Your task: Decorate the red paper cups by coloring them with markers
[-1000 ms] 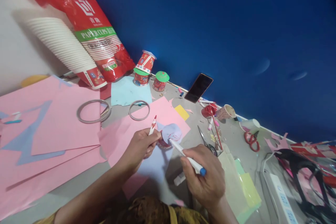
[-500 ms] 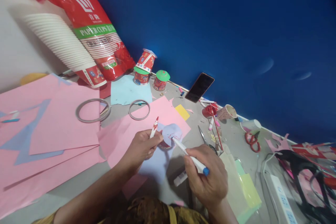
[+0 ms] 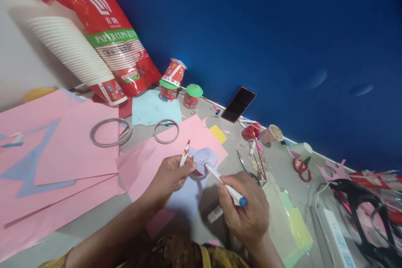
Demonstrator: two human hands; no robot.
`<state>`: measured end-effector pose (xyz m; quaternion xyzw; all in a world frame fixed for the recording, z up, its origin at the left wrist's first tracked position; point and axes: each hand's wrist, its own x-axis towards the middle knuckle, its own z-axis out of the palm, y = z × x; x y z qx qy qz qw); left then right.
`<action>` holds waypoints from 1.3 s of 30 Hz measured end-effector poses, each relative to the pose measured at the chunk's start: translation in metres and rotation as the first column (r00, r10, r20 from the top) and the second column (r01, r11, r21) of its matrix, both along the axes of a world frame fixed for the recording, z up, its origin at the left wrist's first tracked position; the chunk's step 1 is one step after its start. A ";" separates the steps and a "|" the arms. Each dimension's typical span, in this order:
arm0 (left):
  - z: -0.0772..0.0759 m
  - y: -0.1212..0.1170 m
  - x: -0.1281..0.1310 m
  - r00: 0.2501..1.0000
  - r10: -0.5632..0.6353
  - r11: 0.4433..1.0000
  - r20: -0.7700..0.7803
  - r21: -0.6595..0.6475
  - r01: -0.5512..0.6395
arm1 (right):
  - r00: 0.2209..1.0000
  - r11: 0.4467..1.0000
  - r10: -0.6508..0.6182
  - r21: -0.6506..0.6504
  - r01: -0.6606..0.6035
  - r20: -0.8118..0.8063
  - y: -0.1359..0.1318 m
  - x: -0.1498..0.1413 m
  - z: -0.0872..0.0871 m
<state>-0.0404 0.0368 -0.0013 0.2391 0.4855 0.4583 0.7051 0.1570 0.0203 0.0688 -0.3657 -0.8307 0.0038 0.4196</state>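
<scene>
Gripping a blue-ended white marker (image 3: pixel 233 193) in the right hand (image 3: pixel 246 207), with its tip at the marked face of a lilac paper disc (image 3: pixel 204 157); clasping a red-tipped marker (image 3: pixel 184 155) in the curled left hand (image 3: pixel 171 176) while also holding the edge of the disc and the red cup (image 3: pixel 197 173) under it, over pink paper (image 3: pixel 196 132); working near a grey ring (image 3: pixel 166 142), with scissors (image 3: pixel 241 161) lying just beyond the right hand
</scene>
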 end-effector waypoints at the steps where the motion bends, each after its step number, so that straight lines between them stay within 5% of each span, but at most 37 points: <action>1: 0.001 0.000 0.000 1.000 0.003 1.000 0.000 0.001 -0.003 | 1.000 1.000 0.002 -0.003 -0.002 -0.006 0.000 0.000 0.000; 39: 0.008 0.000 0.002 0.999 0.025 1.000 -0.024 0.013 -0.024 | 1.000 1.000 -0.001 -0.004 0.001 -0.003 0.004 -0.004 0.006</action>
